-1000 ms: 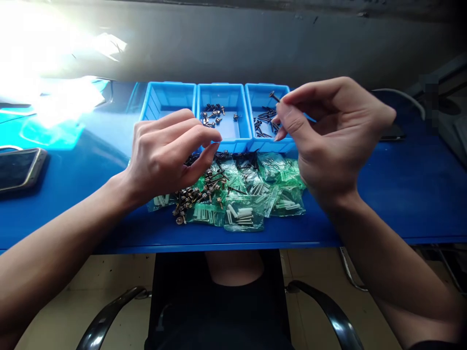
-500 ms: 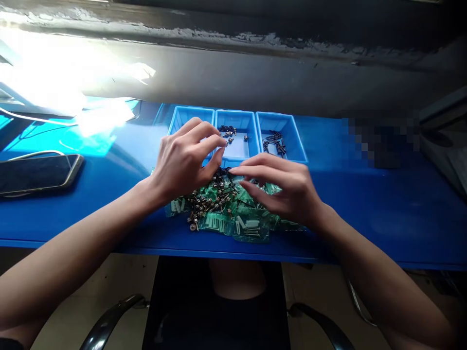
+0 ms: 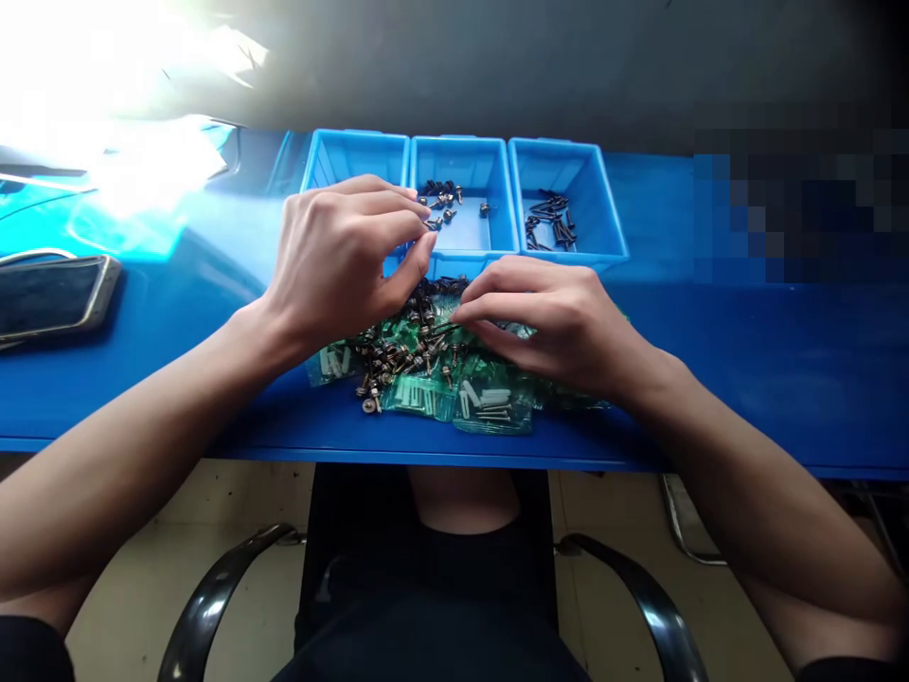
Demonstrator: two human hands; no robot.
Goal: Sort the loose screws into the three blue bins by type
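My left hand (image 3: 347, 256) hovers at the near edge of the left and middle bins, thumb and index finger close together; whatever the fingertips hold is too small to make out. My right hand (image 3: 554, 317) is over the pile, its fingertips pinched at a dark screw (image 3: 446, 327). Under and between both hands lie loose screws with washers (image 3: 387, 360) and green plastic packets (image 3: 493, 403) with white plugs and screws. The middle blue bin (image 3: 465, 147) holds washer screws, and the right blue bin (image 3: 568, 156) holds black screws.
The left blue bin (image 3: 362, 142) is partly hidden by my left hand. A phone (image 3: 53, 298) lies at the far left, near a cable and glare. The table's front edge (image 3: 426, 457) runs below the packets, with chair armrests beneath.
The view has tilted down, so the bins and table sit higher in the picture. My right fingers have closed onto a screw in the pile. My left hand stays by the bins.
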